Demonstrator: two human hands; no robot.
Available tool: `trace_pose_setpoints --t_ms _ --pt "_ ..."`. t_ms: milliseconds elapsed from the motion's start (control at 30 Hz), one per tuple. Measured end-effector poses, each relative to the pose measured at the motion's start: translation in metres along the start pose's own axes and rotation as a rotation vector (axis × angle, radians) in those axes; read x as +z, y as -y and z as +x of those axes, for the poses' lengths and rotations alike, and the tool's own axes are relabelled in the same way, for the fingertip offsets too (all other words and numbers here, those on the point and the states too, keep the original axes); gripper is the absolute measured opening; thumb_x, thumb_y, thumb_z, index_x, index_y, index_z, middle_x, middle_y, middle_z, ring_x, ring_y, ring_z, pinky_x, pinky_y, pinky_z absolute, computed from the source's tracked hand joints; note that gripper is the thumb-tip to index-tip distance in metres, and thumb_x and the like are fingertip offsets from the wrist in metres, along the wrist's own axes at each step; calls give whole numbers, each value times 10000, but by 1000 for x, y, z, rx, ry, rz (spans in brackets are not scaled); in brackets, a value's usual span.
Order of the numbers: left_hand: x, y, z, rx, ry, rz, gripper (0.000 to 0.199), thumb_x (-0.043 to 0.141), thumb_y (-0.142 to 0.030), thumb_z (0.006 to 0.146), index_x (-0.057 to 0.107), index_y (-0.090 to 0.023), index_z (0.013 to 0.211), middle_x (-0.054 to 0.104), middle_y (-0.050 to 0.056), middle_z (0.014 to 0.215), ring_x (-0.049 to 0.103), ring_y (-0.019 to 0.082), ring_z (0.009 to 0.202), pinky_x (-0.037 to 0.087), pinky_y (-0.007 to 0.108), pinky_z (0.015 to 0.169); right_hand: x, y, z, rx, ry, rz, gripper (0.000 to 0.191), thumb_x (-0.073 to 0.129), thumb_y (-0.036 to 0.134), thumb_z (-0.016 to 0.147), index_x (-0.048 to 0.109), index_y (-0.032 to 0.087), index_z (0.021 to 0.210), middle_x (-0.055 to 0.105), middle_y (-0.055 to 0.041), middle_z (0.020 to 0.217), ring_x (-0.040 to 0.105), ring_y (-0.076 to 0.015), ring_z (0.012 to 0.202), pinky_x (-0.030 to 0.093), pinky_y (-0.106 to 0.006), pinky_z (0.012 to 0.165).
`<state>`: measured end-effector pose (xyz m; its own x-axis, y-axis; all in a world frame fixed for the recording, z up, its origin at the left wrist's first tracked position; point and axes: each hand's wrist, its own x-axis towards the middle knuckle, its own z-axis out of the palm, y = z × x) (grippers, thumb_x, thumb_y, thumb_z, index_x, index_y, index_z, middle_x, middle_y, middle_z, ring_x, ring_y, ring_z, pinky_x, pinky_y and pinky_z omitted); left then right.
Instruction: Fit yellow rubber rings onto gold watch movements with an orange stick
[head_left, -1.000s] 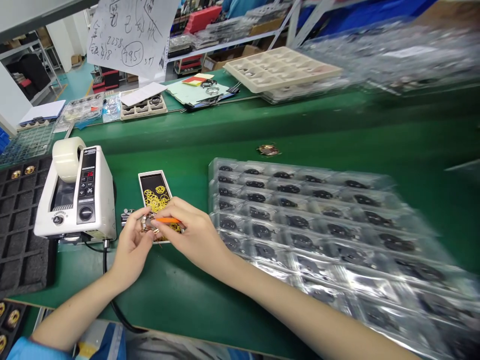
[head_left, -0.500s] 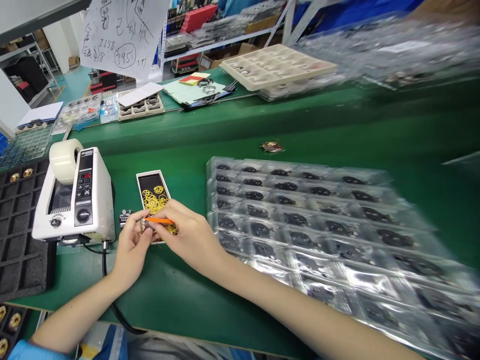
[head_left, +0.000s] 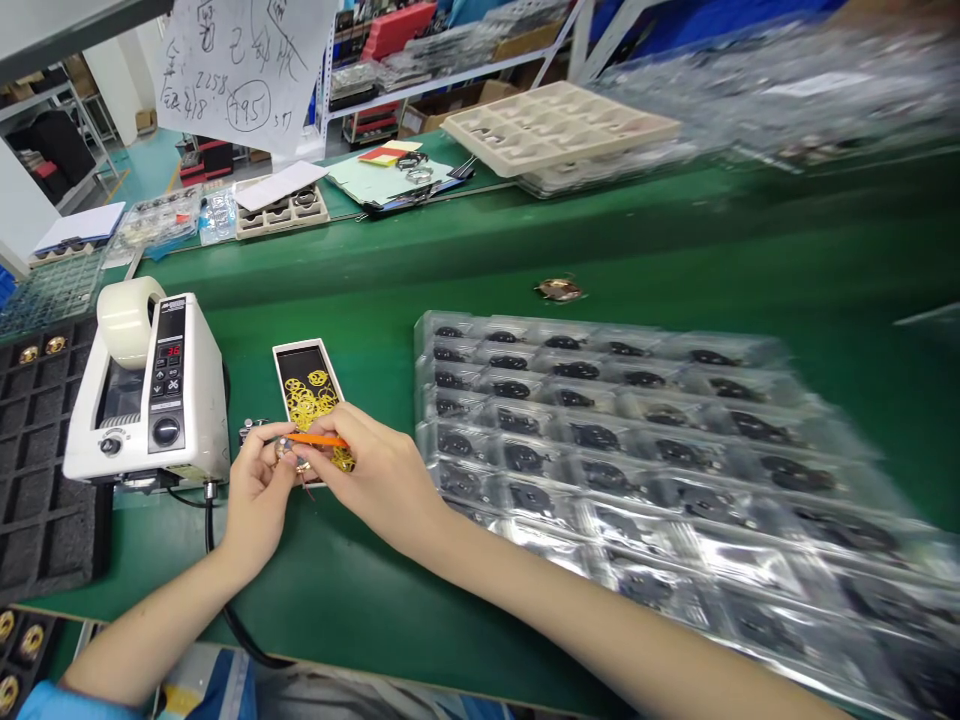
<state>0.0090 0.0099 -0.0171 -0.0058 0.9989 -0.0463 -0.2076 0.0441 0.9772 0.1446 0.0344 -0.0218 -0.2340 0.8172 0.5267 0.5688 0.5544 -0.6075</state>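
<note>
My left hand [head_left: 255, 495] pinches a small round shiny metal part [head_left: 283, 447] between thumb and fingers; its details are too small to tell. In my right hand [head_left: 379, 475] is a slim orange tool [head_left: 319, 440], its tip pointing left at the metal part. Whether tip and part touch, I cannot tell. Just beyond both hands lies a narrow white box [head_left: 279, 370] with a dark bottom. Thin yellow rings [head_left: 309, 403] are heaped in it, and my right hand hides its near end. A small dark metal device [head_left: 250, 428] sits left of the box, partly covered by my left fingers.
A white tape dispenser [head_left: 191, 400] stands at left, its black cable running down the green table. Beyond it lies a black compartment tray [head_left: 45, 525]. Clear plastic trays [head_left: 551, 395] with dark parts spread across the right. A shiny gold-coloured piece [head_left: 560, 290] lies behind them.
The round part appears turned slightly in my left fingers, which have shifted a little. My right hand keeps the orange tool in nearly the same place. The view has moved slightly.
</note>
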Motion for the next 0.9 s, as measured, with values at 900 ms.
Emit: trace_pose_setpoints --t_ms 900 --pt "-27 -23 -10 1067 217 722 178 564 -60 859 583 -174 994 703 92 1056 687 196 1014 602 314 815 -38 15 4 -807 -265 -106 238 433 70 911 609 139 767 581 -29 627 463 -125 547 349 -245 459"
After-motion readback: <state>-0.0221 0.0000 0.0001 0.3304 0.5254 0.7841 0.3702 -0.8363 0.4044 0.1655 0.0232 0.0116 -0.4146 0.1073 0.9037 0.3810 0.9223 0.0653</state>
